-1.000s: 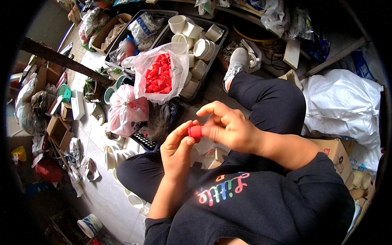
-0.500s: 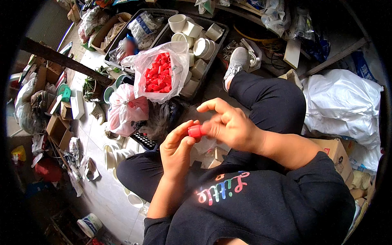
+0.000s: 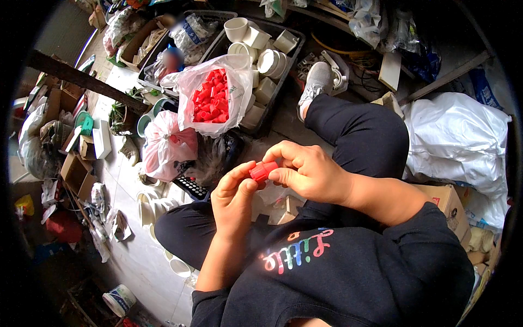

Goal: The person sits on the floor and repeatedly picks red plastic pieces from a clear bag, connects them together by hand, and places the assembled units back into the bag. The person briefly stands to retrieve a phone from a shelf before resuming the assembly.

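Off to the left sat a knotted pink plastic bag (image 3: pixel 168 147), and just beside it an open clear bag of red caps (image 3: pixel 213 98) leaning on a black crate of white pipe fittings (image 3: pixel 265 60). Lower down, the left hand (image 3: pixel 233 200) was pinching a small red plastic cap (image 3: pixel 262 170) with thumb and fingertips — the right hand (image 3: pixel 308 171) gripped the same cap from the other side, held over the lap.
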Demonstrator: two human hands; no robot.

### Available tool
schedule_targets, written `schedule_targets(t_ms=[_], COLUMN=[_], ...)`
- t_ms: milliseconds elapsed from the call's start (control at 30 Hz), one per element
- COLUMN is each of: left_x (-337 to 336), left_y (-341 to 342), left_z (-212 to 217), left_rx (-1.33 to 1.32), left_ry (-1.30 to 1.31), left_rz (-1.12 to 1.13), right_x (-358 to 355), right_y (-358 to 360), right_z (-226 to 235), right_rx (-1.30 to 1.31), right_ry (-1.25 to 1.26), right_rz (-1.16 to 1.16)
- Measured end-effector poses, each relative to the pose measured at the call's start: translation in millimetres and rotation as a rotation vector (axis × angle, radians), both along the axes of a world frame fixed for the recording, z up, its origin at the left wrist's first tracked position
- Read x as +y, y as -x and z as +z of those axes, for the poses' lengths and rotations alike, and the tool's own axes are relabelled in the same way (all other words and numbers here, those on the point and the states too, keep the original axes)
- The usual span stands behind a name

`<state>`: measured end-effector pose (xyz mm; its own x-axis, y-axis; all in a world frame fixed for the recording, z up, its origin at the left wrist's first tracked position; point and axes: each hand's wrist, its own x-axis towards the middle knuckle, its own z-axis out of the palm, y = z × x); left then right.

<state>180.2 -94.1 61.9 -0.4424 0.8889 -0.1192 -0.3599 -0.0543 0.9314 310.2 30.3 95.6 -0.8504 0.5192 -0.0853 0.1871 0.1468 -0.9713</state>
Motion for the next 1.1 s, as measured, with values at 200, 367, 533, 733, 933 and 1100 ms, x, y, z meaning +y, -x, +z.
schedule_targets(t_ms=[200,367,533,733,933,1100], left_x=[7.8,-16.3,-29.1,-32.7,-29.5,-25.1], left_y=[39.4,76.6,102.7,128.1,139.5,150.2], left_z=[-13.0,-42.9,-58.8,-71.4,-95.4,-96.2], left_rx=[-0.001,0.149,0.286,0.601,0.733,0.792], left_ry=[0.150,0.350,0.498,0.737,0.864,0.965], left_rz=[0.002,0.011,-0.037,-0.217,-0.261,-0.336], right_x=[42.5,73.2,71.2,34.4,9.1,-22.5], right_y=[40.1,101.1,90.6,81.4,54.8,36.6], right_z=[-7.5,-23.5,-82.3,-178.7,-335.6,-386.9], right_rx=[-0.019,0.069,-0.128,-0.825,-1.007,-1.161], right_ry=[-0.403,-0.604,-0.560,-0.495,-0.249,-0.018], right_rz=[0.091,-0.052,0.359,1.129,1.253,1.191])
